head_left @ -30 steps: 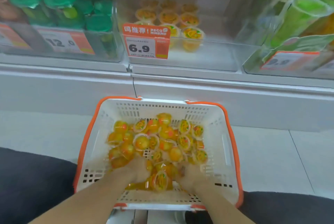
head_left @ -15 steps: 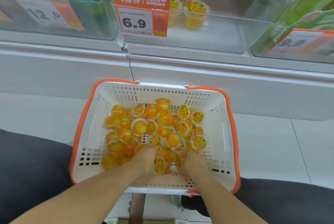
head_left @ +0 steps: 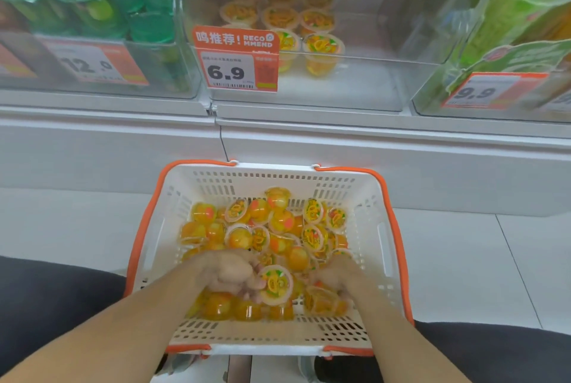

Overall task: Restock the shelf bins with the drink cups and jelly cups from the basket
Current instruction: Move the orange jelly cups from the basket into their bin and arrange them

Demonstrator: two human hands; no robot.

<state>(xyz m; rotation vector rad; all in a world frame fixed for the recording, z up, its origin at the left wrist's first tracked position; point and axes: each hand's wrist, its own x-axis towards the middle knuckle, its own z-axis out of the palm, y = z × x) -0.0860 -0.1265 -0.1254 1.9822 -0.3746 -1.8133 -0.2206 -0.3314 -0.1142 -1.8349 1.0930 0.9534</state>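
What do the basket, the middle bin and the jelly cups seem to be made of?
Basket: looks like rigid white plastic, matte, with moulded slots and an orange rim.
Middle bin: probably clear acrylic or similar plastic; the cups inside show through it and its edges shine.
Jelly cups: apparently thin clear glossy plastic, with printed film lids.

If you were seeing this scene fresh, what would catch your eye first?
The heap of orange jelly cups in the white basket on the floor, with both hands dug into its near end. The left hand holds one cup. Above, the orange 6.9 tag fronts a clear bin with few cups.
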